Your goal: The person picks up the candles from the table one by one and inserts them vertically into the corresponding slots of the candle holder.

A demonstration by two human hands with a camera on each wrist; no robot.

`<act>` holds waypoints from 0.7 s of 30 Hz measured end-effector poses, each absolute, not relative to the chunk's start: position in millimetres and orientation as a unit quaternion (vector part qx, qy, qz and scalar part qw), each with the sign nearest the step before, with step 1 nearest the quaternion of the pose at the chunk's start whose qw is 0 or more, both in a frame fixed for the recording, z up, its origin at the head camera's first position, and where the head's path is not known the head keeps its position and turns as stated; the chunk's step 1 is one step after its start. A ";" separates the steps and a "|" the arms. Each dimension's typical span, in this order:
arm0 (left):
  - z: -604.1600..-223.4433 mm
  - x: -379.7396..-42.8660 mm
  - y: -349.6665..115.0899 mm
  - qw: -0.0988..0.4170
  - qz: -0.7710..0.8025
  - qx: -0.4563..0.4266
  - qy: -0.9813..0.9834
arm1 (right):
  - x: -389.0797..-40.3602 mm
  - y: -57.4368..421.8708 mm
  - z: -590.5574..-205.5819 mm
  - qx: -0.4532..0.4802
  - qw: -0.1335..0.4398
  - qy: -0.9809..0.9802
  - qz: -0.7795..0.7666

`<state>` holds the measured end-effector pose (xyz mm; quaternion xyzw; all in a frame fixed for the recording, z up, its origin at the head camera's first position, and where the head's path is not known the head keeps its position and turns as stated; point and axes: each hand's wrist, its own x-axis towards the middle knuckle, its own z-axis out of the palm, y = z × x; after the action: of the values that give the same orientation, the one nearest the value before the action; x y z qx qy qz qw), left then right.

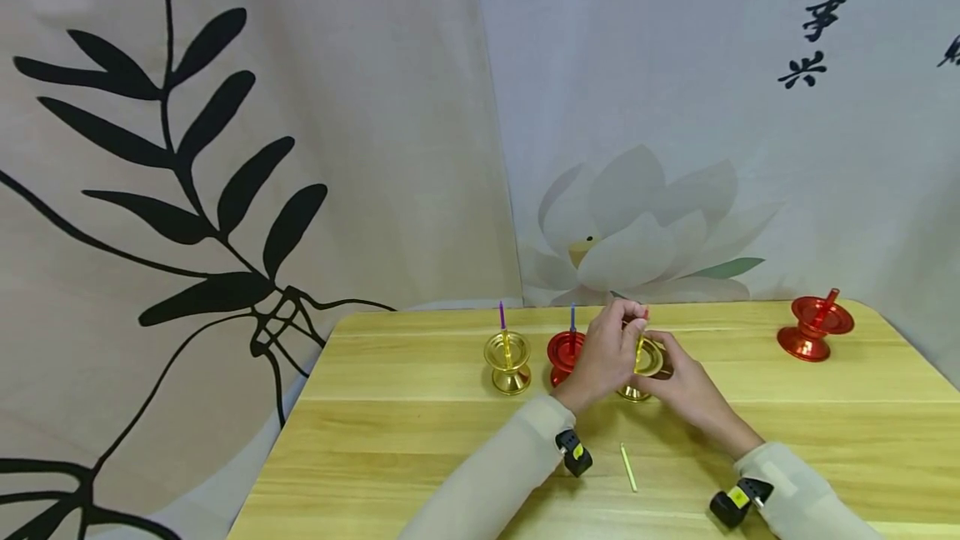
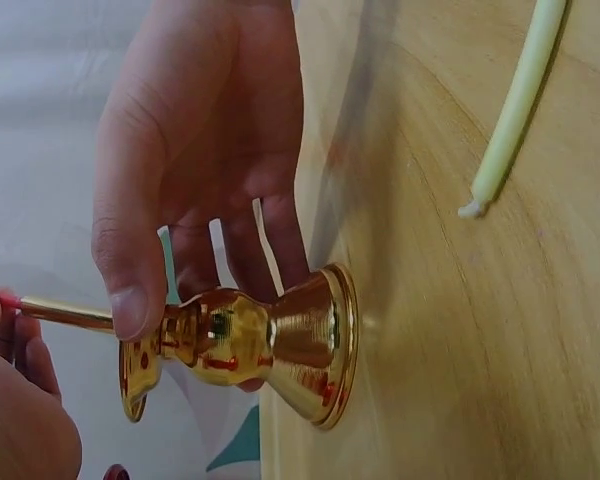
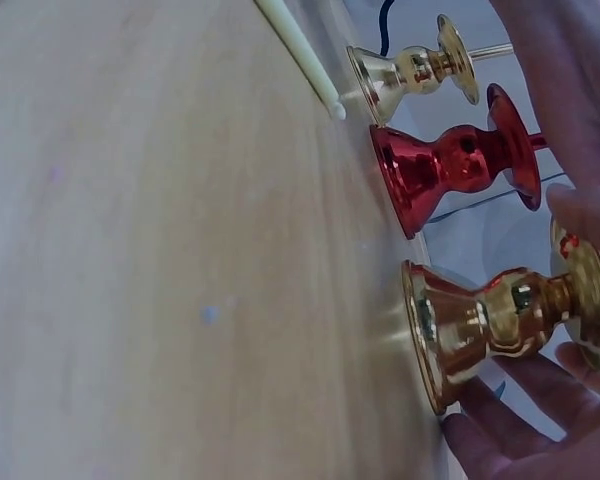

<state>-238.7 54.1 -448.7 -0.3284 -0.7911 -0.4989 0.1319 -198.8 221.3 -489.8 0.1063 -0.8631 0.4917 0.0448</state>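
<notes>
A gold candle holder [image 2: 305,350] stands on the table, its flared base down and a thin gold tube rising from its dish. My right hand [image 1: 686,386] holds it, thumb at the dish by the tube and fingers round the far side. Above the tube my left hand [image 1: 609,348] pinches a small red candle [image 2: 9,300], whose lower end meets the tube's top in the left wrist view. Most of that candle is hidden by the left fingers. A pale yellow candle [image 1: 627,467] lies on the table between my forearms.
To the left stand a gold holder [image 1: 510,379] with a purple candle [image 1: 502,315] and a red holder [image 1: 559,354] with a blue candle [image 1: 573,317]. Another red holder [image 1: 804,345] stands far right. A printed cloth [image 1: 405,148] hangs behind the table.
</notes>
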 end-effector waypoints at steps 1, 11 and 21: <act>-448.9 -238.8 54.2 0.131 -0.500 -0.327 -0.791 | -199.1 221.4 -489.9 0.104 0.044 -0.864 0.490; -451.4 -240.7 54.7 0.145 -0.490 -0.332 -0.792 | -199.8 221.8 -490.6 0.099 0.041 -0.866 0.488; -455.8 -241.8 55.7 0.159 -0.494 -0.336 -0.786 | -199.6 221.5 -490.6 0.100 0.043 -0.863 0.493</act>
<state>-241.8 55.7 -455.8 -0.3360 -0.7858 -0.4941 0.1593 -199.6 221.5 -490.6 0.1004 -0.8632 0.4929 0.0433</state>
